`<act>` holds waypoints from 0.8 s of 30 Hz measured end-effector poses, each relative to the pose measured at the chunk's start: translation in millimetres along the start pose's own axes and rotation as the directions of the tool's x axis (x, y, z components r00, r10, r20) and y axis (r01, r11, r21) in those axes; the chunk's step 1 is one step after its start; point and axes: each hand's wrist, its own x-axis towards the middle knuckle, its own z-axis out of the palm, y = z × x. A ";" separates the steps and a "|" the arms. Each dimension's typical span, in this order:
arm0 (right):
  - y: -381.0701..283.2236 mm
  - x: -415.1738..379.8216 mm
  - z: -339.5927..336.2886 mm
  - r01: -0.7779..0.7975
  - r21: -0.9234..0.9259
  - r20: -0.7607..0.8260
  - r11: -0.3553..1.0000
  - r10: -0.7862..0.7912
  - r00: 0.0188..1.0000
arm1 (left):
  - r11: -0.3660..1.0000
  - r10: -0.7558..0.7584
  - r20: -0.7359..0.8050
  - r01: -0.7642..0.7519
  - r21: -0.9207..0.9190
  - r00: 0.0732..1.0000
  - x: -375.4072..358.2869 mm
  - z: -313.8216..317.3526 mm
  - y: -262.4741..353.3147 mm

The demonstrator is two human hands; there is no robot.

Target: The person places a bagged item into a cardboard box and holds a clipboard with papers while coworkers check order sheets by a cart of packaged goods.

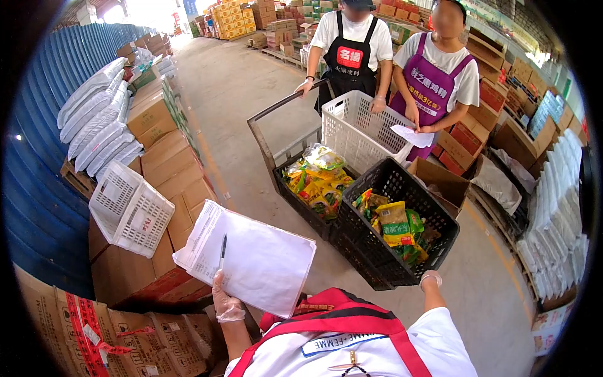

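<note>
Papers (276, 264) in left hand (227, 300), right hand (431, 278) at black crate (367, 267), grip unclear, shirt label (342, 343) "OMME+FEMME"

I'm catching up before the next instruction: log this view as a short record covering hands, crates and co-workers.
Left hand: holding a stack of papers, pen on top
Right hand: at the near corner of the front black crate; grip unclear
Front black crate contents: yellow and green packets
Black-aproned co-worker: one hand at the metal handle, other at the white crate
Purple-aproned co-worker: holding a white sheet
</note>
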 end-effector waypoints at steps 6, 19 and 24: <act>2.0 6.7 5.5 0.017 0.027 -0.033 0.999 -0.016 0.999 | 0.999 -0.030 0.002 0.030 -0.037 1.000 -0.4 -2.3 -0.5; 1.0 -6.4 -4.0 -0.002 0.103 0.002 0.995 0.002 1.000 | 0.999 -0.035 0.025 0.036 -0.038 0.999 5.4 -14.4 -4.8; 4.3 -1.2 1.5 -0.058 0.264 0.043 0.963 0.048 0.998 | 0.996 -0.048 0.050 0.052 -0.070 0.998 2.7 -13.7 -4.2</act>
